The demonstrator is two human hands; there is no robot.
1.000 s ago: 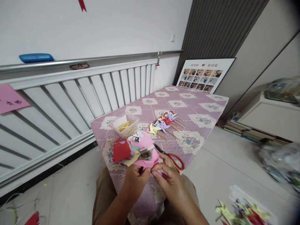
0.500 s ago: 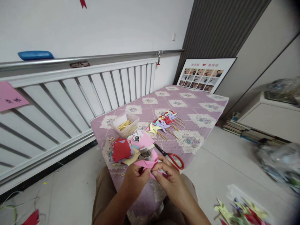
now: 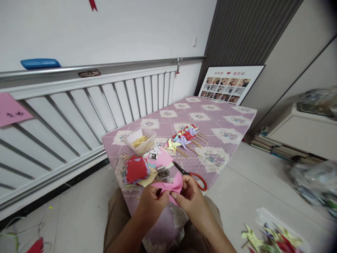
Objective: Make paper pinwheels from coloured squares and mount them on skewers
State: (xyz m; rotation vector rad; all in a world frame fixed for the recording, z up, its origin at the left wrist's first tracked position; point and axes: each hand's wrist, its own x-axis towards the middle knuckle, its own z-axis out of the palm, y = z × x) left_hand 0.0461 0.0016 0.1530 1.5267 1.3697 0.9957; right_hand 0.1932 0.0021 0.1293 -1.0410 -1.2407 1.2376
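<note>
Two hands work at the near edge of the worktop (image 3: 226, 121), which is covered by a purple quilted cloth. One pink paper piece (image 3: 171, 185), partly folded, is held between them. One pair of red-handled scissors (image 3: 191, 174) lies just beyond the right hand (image 3: 193, 200), its blades pointing away toward a small metal stapler-like tool (image 3: 163, 173). One loose stack of coloured paper squares (image 3: 137, 169), red on top, sits left of the pink piece. One clear box of wooden sticks (image 3: 140, 140) stands farther back, and one row of finished pinwheels (image 3: 184, 137) on sticks lies to its right; their exact number cannot be counted. The left hand (image 3: 152, 202) pinches the pink paper's near left edge with thumb and forefinger pressed together; the right-hand fingers (image 3: 184, 182) close on its right side. The paper hangs just above the worktop edge, partly hiding the fingertips.
</note>
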